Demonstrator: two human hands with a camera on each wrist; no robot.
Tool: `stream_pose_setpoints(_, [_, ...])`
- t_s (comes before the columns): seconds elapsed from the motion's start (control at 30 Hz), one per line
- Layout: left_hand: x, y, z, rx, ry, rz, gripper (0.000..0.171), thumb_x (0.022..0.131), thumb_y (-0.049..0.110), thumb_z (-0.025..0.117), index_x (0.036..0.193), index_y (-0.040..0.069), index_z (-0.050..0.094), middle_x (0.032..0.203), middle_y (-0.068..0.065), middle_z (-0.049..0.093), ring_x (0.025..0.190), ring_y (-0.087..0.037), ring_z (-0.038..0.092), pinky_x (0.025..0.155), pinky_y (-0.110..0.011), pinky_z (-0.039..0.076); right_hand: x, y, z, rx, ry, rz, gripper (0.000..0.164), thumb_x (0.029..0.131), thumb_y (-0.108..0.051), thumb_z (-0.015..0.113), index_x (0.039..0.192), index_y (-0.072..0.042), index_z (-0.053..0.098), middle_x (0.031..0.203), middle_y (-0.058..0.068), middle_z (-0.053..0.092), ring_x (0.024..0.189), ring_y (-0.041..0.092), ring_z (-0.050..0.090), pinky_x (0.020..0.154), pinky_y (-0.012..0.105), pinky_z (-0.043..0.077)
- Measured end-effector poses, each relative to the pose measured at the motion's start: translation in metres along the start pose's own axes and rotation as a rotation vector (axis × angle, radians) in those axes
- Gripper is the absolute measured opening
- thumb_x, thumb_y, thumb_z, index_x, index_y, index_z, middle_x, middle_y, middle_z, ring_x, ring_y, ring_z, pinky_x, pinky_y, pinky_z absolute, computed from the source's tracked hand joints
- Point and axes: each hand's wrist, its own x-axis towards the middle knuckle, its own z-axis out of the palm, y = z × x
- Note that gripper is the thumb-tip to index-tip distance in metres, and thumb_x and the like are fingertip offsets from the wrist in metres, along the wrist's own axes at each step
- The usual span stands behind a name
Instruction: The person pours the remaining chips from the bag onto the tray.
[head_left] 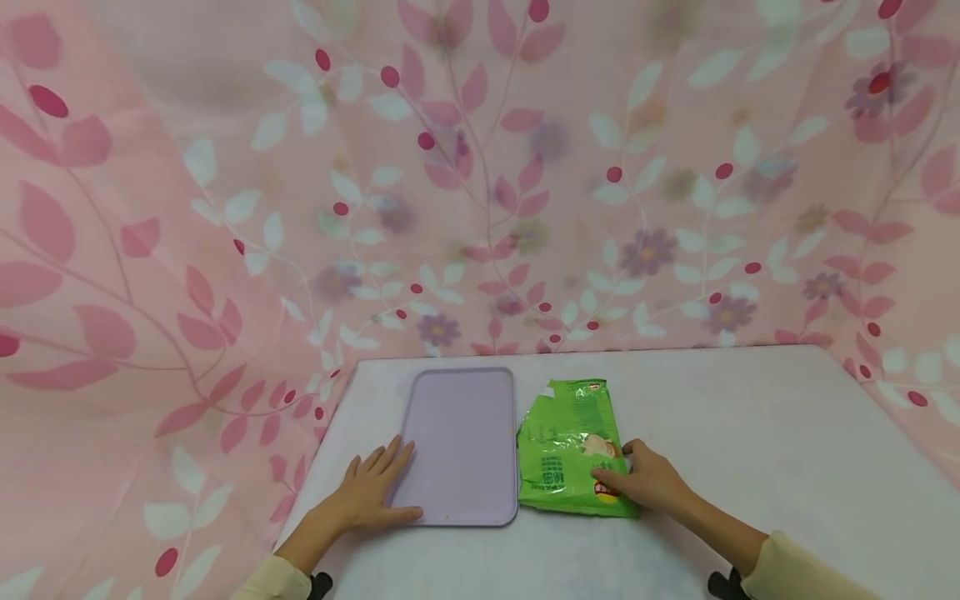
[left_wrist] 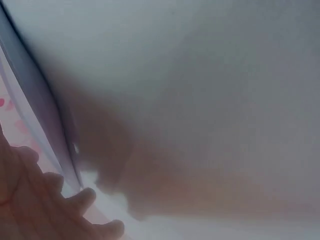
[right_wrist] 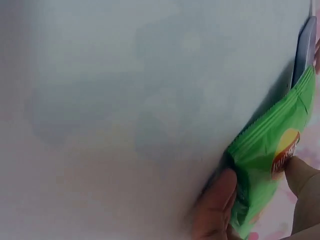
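Note:
A pale purple tray (head_left: 462,442) lies flat on the table at centre left. Over its left edge my left hand (head_left: 366,497) is spread, with its fingertips and thumb at the rim. To the right of the tray lies a green potato chip bag (head_left: 564,442), torn at its top left corner. My right hand (head_left: 654,483) grips the bag's lower right corner, thumb on the upper face and fingers at the edge. In the right wrist view the bag (right_wrist: 270,150) bulges between thumb and fingers, its red and yellow logo showing. The bag's contents are hidden.
A white cloth covers the table (head_left: 735,442), which extends to the right beyond the bag. Behind and to the left hangs a pink curtain (head_left: 480,167) with leaves and flowers, meeting the table's back edge.

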Motion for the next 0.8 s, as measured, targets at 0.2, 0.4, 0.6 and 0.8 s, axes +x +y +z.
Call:
stream_pose_setpoints(0.2, [0.004, -0.004, -0.002, -0.027, -0.057, -0.011, 0.111, 0.064, 0.083, 0.048, 0.149, 0.021, 0.014, 0.155, -0.006, 0.015, 0.137, -0.038, 0.026, 0.1, -0.069, 0.019, -0.001, -0.008, 0.001, 0.027, -0.036, 0.052, 0.088, 0.066, -0.059, 0.072, 0.116, 0.009, 0.045, 0.09, 0.011, 0.058, 0.075, 0.019, 0.051, 0.057, 0.028, 0.04])
stream_pose_setpoints(0.4, [0.008, -0.01, -0.002, -0.026, -0.041, -0.033, 0.114, 0.063, 0.081, 0.053, 0.149, 0.016, 0.017, 0.155, -0.007, 0.016, 0.137, -0.037, 0.027, 0.101, -0.068, 0.019, -0.004, -0.013, 0.004, 0.125, -0.05, 0.101, 0.069, 0.063, -0.049, 0.079, 0.098, 0.006, 0.055, 0.085, 0.01, 0.058, 0.074, 0.019, 0.051, 0.057, 0.027, 0.041])
stream_pose_setpoints(0.6, [0.007, -0.009, -0.001, -0.016, -0.065, 0.0, 0.119, 0.057, 0.083, 0.056, 0.149, 0.018, 0.015, 0.156, -0.009, 0.011, 0.138, -0.039, 0.022, 0.1, -0.069, 0.019, -0.011, -0.012, 0.007, 0.158, -0.053, 0.043, 0.059, 0.068, -0.039, 0.078, 0.101, 0.002, 0.053, 0.081, 0.006, 0.056, 0.071, 0.017, 0.049, 0.058, 0.028, 0.039])
stream_pose_setpoints(0.8, [0.007, -0.006, -0.006, -0.076, -0.084, 0.008, 0.119, 0.056, 0.082, 0.059, 0.149, 0.023, 0.016, 0.156, -0.012, 0.008, 0.139, -0.04, 0.016, 0.101, -0.07, 0.014, -0.016, -0.011, 0.008, 0.252, -0.069, 0.001, 0.056, 0.075, -0.034, 0.074, 0.111, -0.002, 0.048, 0.087, 0.004, 0.057, 0.074, 0.015, 0.051, 0.062, 0.028, 0.042])
